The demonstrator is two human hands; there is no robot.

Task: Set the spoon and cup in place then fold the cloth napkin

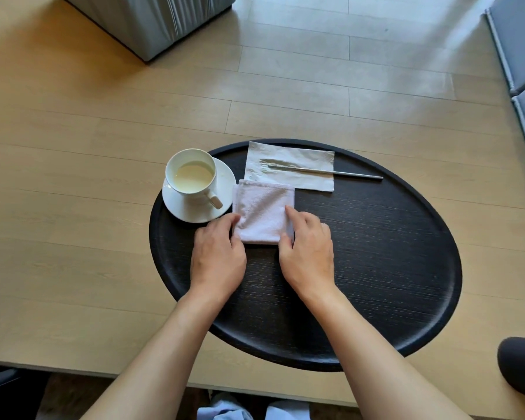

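Observation:
A white cloth napkin (262, 209), folded into a small square, lies on the black round tray (391, 253). My left hand (217, 253) grips its near left corner. My right hand (306, 247) holds its near right edge, fingers resting on top. A white cup (191, 174) of pale liquid stands on a white saucer (225, 180) at the tray's left, touching the cloth's left side. A metal spoon (325, 172) lies on a paper napkin (288, 165) behind the cloth, its handle pointing right.
The tray sits on a light wooden floor-like surface (73, 177). A grey upholstered block (152, 22) stands at the far left, grey cushions (522, 56) along the right edge, and a dark rounded object (522, 368) at the near right.

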